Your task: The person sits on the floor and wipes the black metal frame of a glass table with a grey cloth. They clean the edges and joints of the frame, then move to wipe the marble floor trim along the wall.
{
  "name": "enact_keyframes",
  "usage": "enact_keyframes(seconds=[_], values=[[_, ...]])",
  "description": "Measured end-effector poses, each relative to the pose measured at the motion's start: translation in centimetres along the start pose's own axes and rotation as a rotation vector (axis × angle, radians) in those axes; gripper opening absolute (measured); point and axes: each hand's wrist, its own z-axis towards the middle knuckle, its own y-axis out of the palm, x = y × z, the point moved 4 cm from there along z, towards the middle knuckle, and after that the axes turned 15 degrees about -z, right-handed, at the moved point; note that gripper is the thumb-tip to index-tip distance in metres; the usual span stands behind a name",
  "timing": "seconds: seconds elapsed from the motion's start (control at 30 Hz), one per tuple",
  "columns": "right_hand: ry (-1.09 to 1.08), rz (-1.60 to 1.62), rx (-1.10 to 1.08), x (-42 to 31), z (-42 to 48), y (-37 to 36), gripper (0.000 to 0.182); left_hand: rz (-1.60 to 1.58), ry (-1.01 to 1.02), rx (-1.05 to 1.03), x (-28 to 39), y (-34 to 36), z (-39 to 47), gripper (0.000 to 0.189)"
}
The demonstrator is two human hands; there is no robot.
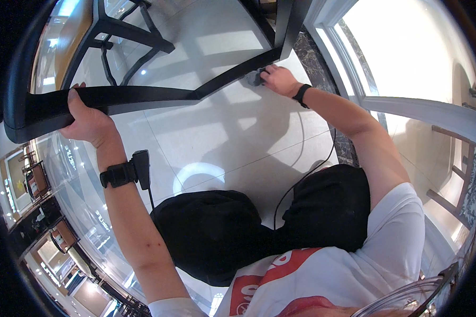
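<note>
A dark leg frame of a piece of furniture (pixel 150 95) crosses the upper part of the view, bending upward at the right. My left hand (pixel 88 119) grips its thick left part, thumb on top. A wristband with a black box and a cable sits on that forearm. My right hand (pixel 279 80) holds a crumpled grey cloth (pixel 255 77) by the lower edge of the sloping bar, close to the corner where it meets an upright post. Whether the cloth touches the bar is unclear. A dark band circles my right wrist.
Another dark furniture frame (pixel 133 33) stands at the upper left. White-framed glass (pixel 341 63) rises on the right above a dark marble strip (pixel 315 59). A thin black cable (pixel 301 179) curves across the tiled floor by my knees.
</note>
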Motion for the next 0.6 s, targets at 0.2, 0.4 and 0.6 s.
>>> enact_keyframes(seconds=[0.2,0.4,0.6], values=[[0.249,0.006,0.027,5.6,-3.4,-1.8,0.039,0.040,-0.089,0.012,0.4,0.2,-0.4,0.028],[0.489,0.105,-0.006,8.3,-4.9,-2.3,0.045,0.030,-0.006,0.018,0.6,0.5,-0.5,0.018],[0.822,0.359,0.078,10.1,-6.6,-3.2,0.057,0.052,0.014,0.001,0.4,0.6,-0.3,0.019]])
